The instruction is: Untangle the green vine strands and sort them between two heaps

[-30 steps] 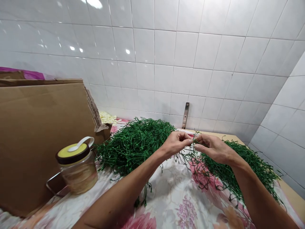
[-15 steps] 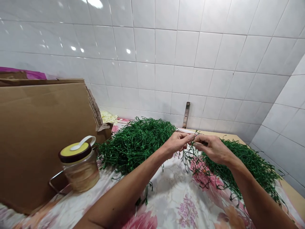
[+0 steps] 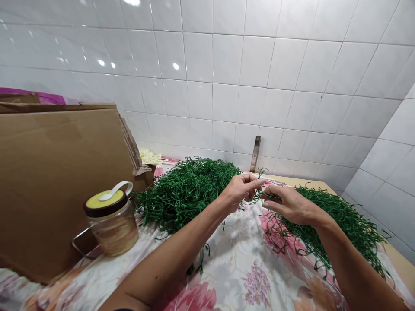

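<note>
Near the middle of the head view, my left hand (image 3: 244, 189) pinches a thin green plastic stem (image 3: 260, 172), its branched tip poking up above the thumb. Close beside it, my right hand (image 3: 288, 203) has thumb and fingers apart, with a gap between them. Short green strands show between the two hands; whether the right fingertips touch them I cannot tell. A large heap of green plastic stems (image 3: 191, 190) lies left of my left hand. A second heap of stems (image 3: 340, 220) spreads out under and beyond my right wrist.
A floral cloth (image 3: 236, 255) covers the work surface. At left stand a clear jar (image 3: 113, 233) with a yellow lid and a big cardboard box (image 3: 58, 181). Pale yellow pieces (image 3: 149, 156) lie behind. A metal strip (image 3: 256, 153) is against the tiled wall (image 3: 223, 56).
The strands that hung below my hands no longer dangle there. My right hand's fingers have spread apart, while my left hand keeps its pinch. The view has shifted slightly.
</note>
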